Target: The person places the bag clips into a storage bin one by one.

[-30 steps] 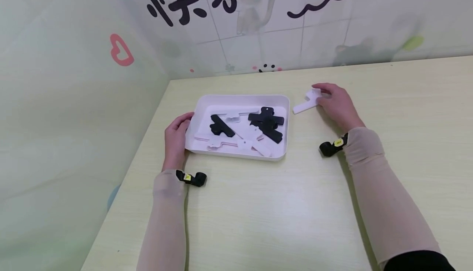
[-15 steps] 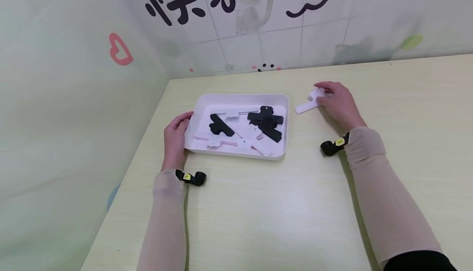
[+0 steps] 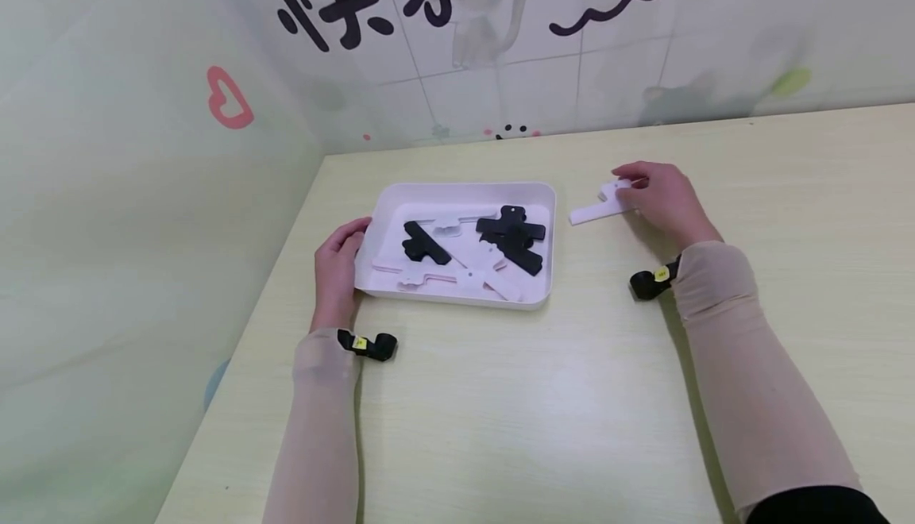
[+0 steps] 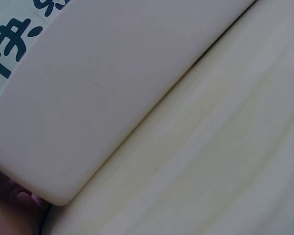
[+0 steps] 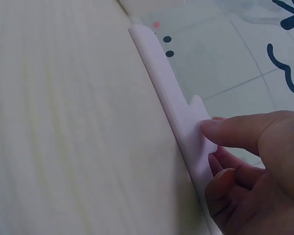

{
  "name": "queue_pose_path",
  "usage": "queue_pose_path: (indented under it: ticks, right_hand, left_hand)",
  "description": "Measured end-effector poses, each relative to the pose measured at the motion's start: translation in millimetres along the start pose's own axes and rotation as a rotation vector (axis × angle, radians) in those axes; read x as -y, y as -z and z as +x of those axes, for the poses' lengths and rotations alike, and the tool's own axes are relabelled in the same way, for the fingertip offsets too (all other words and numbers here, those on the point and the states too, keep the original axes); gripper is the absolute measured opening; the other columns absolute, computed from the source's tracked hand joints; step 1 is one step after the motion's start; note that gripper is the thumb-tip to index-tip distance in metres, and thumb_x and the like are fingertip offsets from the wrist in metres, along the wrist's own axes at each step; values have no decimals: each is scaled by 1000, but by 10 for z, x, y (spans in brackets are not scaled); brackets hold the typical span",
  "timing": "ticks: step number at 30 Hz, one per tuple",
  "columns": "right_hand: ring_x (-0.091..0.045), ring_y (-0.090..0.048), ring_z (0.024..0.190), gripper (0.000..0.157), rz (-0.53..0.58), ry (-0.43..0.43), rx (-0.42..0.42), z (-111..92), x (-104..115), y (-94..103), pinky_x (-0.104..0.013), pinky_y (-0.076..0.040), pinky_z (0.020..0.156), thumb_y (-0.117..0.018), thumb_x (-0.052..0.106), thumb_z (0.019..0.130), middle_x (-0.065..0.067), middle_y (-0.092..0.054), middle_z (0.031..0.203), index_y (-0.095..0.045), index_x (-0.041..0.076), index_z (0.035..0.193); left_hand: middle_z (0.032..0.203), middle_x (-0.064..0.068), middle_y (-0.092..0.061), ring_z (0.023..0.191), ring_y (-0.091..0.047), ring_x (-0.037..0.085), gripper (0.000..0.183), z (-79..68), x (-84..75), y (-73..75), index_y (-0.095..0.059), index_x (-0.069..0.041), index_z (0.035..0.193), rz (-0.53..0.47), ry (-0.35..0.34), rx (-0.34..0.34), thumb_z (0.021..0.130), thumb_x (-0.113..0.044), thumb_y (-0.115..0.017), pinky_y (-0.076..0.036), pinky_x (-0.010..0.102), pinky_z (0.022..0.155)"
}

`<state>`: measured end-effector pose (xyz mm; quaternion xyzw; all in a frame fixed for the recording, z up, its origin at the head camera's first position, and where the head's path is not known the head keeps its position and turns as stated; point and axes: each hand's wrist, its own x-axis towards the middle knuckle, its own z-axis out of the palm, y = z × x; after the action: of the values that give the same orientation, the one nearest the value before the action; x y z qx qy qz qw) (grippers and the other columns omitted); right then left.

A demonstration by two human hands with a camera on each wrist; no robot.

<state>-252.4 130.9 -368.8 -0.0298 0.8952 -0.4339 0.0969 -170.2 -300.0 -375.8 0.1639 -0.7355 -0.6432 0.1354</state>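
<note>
The white tray (image 3: 465,193) sits on the table, holding black clips and white clips. My left hand (image 3: 333,274) grips the tray's left end; in the left wrist view, some fingers (image 4: 27,198) show curled beneath its corner. Right of the tray, my right hand (image 3: 668,202) pinches a white clip (image 3: 596,212) by its handle part. In the right wrist view the thumb (image 5: 230,131) presses on one face, other fingers are curled behind, and the long bar of the clip stands on edge along the tabletop.
Inside the tray, one black clip (image 3: 425,244) lies at the left and others overlap at the right; several white clips (image 3: 503,286) lie around them. A printed curtain (image 3: 543,87) hangs behind the pale wooden table (image 3: 500,413), with another along the left side.
My right hand has shifted slightly right with the white clip, whose bar now lies at a flatter angle. The left hand keeps its grip on the tray.
</note>
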Motion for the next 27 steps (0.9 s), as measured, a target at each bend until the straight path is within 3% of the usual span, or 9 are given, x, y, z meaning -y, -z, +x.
queue_pose_path:
  ticks: [12,27]
  right_hand:
    - [-28,-44,102,34,-127,39,20,-32,105,86,-44,-36,85,-47,24,92,-15,-52,119,-56,8,120]
    - [-28,-43,97,34,-170,70,36,-54,148,91,-42,-36,82,-48,25,92,-14,-52,112,-55,7,119]
  left_hand:
    - [114,-2,-58,107,-49,11,23,17,14,2,-65,-17,108,15,11,-3,91,-19,-51,-39,29,90]
    - [115,-3,-57,107,-48,11,23,7,17,15,-65,-17,109,9,1,0,91,-18,-50,-39,30,91]
